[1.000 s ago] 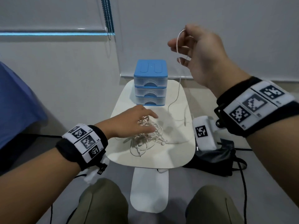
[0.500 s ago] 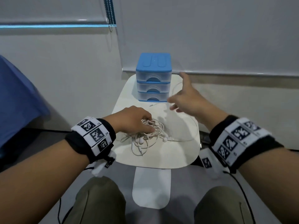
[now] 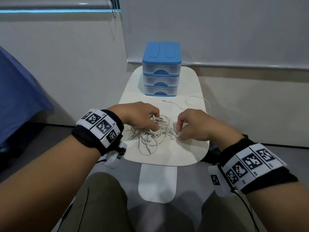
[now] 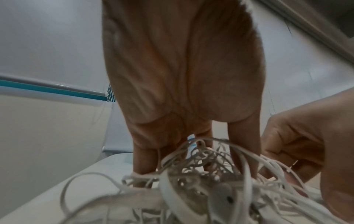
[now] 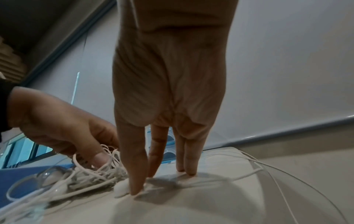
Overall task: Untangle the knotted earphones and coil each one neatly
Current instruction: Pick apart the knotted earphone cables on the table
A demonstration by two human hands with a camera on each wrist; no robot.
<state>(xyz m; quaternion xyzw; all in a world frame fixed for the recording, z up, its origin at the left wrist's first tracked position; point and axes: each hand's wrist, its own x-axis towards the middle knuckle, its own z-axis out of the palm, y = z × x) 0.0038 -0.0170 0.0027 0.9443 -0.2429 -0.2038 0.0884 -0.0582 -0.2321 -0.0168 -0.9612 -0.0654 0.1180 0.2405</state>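
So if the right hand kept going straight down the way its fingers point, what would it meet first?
The right hand points down; its fingers already touch the white earbud, with the white tabletop directly beneath.

The tangled earphones (image 3: 151,131) lie mid-table (image 3: 184,153); the drawer unit (image 3: 161,69) stands behind; a loose cable (image 3: 197,102) lies right.

You have bare table (image 3: 167,153) in front of the tangled earphones (image 3: 150,131) — the blue drawer unit (image 3: 161,69) blocks the far end, and a loose cable (image 3: 197,102) loops across the far right.
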